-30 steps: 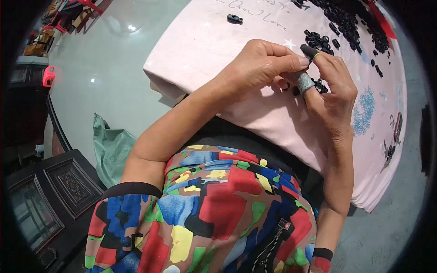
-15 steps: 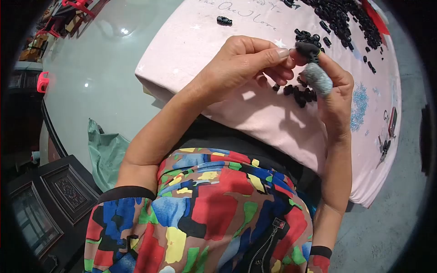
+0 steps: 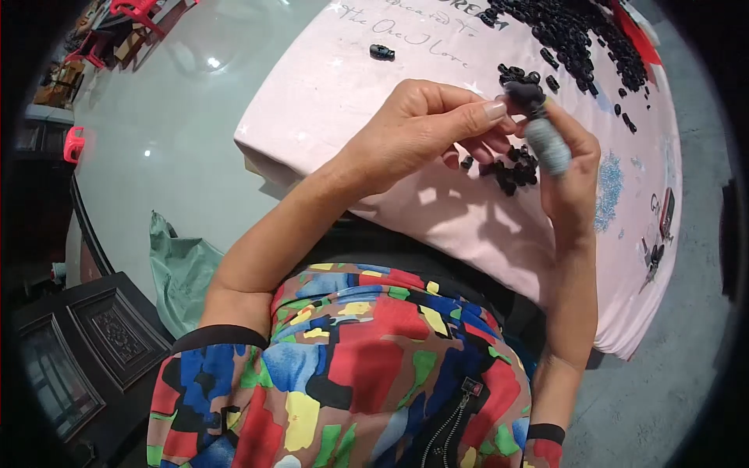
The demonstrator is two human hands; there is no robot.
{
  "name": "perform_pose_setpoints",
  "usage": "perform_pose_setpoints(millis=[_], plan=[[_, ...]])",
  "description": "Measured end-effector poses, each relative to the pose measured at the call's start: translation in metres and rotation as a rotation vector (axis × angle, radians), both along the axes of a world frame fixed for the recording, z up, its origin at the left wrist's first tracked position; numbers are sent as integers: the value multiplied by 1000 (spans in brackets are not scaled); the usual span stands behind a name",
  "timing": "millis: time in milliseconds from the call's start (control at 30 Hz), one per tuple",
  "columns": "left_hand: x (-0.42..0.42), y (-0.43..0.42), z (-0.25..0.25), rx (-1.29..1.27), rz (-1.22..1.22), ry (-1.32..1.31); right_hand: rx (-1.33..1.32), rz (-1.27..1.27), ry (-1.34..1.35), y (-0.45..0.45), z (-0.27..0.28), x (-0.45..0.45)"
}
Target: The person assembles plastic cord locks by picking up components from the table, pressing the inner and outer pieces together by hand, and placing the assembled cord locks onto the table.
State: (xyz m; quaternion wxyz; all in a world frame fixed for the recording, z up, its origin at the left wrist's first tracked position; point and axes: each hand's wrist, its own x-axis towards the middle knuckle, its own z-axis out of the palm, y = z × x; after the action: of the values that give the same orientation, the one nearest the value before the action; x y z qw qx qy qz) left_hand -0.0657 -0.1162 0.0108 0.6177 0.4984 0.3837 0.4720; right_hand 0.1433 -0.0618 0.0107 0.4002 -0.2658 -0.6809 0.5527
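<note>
Your left hand has shifted away from your right hand's grey-wrapped thumb, leaving more black pieces visible below.

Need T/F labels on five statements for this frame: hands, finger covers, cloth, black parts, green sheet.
1. The left hand and right hand are over the cloth. True.
2. The grey wrap is on the left hand. False: the grey wrap is on the right hand.
3. A lone black part lies left of the big heap. True.
4. The cloth is plain. False: it bears lettering.
5. The green sheet is on the cloth. False: the green sheet is off it, beside the left arm.
</note>
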Motion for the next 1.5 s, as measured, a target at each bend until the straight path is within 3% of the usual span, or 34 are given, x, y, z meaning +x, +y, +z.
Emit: perform_pose_setpoints(millis=[133,333,533,833,933,1033,1133,1300,1400,1433,1500], plan=[[2,4,-1,-11,32,57,873,-219,-355,2,-1,-12],[0,7,-5,13,-9,54,956,-269,-407,-3,5,-16],[0,13,-19,-39,-87,-127,773,-291,-307,-4,-5,-19],[-6,8,-19,-167,-10,-136,998,-371,-397,6,0,-8],[-12,6,-15,-121,6,-32,855,-426,-451,2,6,-5],[-9,6,-13,-64,31,36,435,-417,-241,7,4,4],[-8,5,-12,-85,50,48,-85,-194,176,16,-1,12],[-8,8,-17,-88,59,21,-469,-142,349,16,4,13],[-8,8,-17,-92,53,13,404,-554,-285,10,-4,4],[-8,7,-17,-95,51,8,836,-603,-444,7,7,-1],[-7,8,-18,-85,55,10,993,-586,-402,9,1,-1]])
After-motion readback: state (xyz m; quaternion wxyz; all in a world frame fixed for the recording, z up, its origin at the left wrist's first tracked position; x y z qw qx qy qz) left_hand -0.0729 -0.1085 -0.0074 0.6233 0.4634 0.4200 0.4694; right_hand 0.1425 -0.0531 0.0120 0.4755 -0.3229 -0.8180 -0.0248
